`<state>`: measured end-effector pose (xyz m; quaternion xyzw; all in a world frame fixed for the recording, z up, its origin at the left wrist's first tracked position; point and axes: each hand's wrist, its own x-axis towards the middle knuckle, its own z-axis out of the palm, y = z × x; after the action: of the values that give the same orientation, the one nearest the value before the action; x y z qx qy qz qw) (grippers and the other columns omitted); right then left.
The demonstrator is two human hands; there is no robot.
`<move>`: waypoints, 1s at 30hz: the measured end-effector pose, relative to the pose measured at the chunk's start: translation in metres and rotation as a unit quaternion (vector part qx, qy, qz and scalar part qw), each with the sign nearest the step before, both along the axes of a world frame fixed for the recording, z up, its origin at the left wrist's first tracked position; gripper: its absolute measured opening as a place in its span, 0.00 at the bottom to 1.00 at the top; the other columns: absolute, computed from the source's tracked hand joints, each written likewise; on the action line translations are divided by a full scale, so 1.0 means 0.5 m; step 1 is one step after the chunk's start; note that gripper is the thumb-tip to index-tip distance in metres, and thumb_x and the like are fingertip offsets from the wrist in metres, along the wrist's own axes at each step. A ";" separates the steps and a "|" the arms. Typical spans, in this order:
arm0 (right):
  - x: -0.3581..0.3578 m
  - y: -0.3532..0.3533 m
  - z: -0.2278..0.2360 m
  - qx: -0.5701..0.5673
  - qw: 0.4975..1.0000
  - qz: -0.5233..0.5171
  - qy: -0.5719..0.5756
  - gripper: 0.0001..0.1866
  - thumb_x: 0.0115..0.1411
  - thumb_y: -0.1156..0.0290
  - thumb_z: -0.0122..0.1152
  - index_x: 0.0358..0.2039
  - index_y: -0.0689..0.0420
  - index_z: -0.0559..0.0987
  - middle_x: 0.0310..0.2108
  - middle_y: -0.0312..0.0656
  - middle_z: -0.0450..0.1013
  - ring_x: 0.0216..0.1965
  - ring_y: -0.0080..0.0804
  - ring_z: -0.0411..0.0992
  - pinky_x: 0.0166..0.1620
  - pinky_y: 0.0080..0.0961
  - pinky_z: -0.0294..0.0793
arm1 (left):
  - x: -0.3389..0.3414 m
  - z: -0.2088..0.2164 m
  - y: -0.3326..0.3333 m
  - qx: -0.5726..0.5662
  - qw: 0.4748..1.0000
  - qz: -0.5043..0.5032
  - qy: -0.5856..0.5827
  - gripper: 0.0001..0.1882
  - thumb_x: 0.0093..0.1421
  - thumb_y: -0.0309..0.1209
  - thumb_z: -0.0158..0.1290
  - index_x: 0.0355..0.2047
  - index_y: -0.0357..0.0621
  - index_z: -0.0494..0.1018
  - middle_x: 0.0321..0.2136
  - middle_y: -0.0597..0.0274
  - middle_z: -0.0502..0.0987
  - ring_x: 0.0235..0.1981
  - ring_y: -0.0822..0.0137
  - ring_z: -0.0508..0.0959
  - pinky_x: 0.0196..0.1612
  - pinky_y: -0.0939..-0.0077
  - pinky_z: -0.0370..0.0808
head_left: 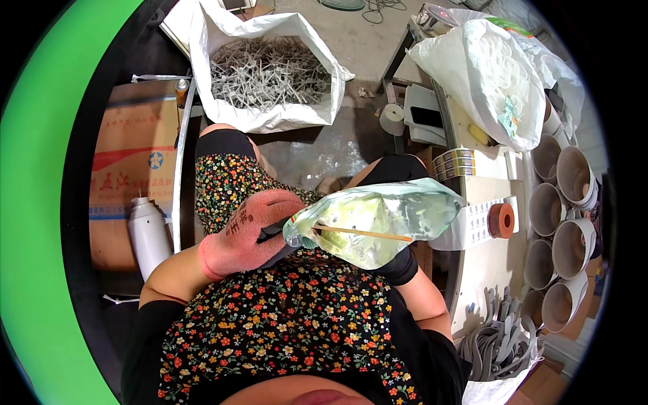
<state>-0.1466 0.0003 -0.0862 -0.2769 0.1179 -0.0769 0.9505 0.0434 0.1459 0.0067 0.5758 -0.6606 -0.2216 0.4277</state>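
In front of my lap is a pale green, see-through plastic bag, its mouth bunched at the left end. My left hand, in a pink knit glove with a dark palm, is closed on that bunched end. A thin wooden stick lies across the bag, one end near the left fingers. My right hand is under the bag's right part; only some dark glove near the wrist shows, and its fingers are hidden. A floral apron covers my lap below the bag.
A white sack of grey plastic pieces stands ahead. Left are a cardboard box and white bottle. The right-hand table holds a brown tape roll, grey cup-shaped parts, grey straps and a sack of clear rings.
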 end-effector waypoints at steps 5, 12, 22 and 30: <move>-0.007 -0.009 -0.006 0.219 0.967 0.048 -0.119 0.34 0.63 0.46 0.40 0.62 0.56 0.54 0.62 0.49 0.53 0.61 0.43 0.55 0.61 0.41 0.56 | -0.004 -0.011 0.001 -0.006 1.000 0.014 0.024 0.17 0.51 0.26 0.53 0.42 0.37 0.70 0.39 0.50 0.72 0.41 0.50 0.73 0.45 0.63 0.69; -0.005 -0.017 -0.014 0.175 0.969 0.053 -0.168 0.32 0.64 0.46 0.34 0.61 0.55 0.54 0.62 0.48 0.53 0.61 0.44 0.55 0.61 0.42 0.56 | 0.003 -0.003 -0.003 -0.008 1.000 -0.003 -0.015 0.16 0.52 0.26 0.53 0.42 0.38 0.71 0.38 0.51 0.73 0.39 0.51 0.73 0.42 0.64 0.70; 0.007 -0.014 0.012 0.210 0.950 0.068 -0.223 0.35 0.63 0.43 0.36 0.61 0.56 0.55 0.62 0.49 0.53 0.60 0.43 0.57 0.61 0.40 0.57 | -0.002 -0.005 -0.007 -0.017 0.998 0.002 0.056 0.13 0.52 0.24 0.54 0.39 0.40 0.72 0.35 0.53 0.74 0.37 0.52 0.74 0.40 0.65 0.70; 0.009 -0.005 0.006 0.213 0.934 0.054 -0.282 0.39 0.59 0.39 0.41 0.62 0.54 0.55 0.63 0.48 0.51 0.62 0.47 0.53 0.62 0.46 0.52 | -0.005 -0.003 -0.002 -0.056 0.997 0.020 0.049 0.13 0.51 0.26 0.54 0.39 0.40 0.72 0.36 0.52 0.75 0.39 0.52 0.74 0.43 0.64 0.70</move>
<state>-0.1422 -0.0021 -0.0834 -0.0412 -0.1565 -0.0734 0.9841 0.0409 0.1450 0.0053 0.5525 -0.6387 -0.2032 0.4956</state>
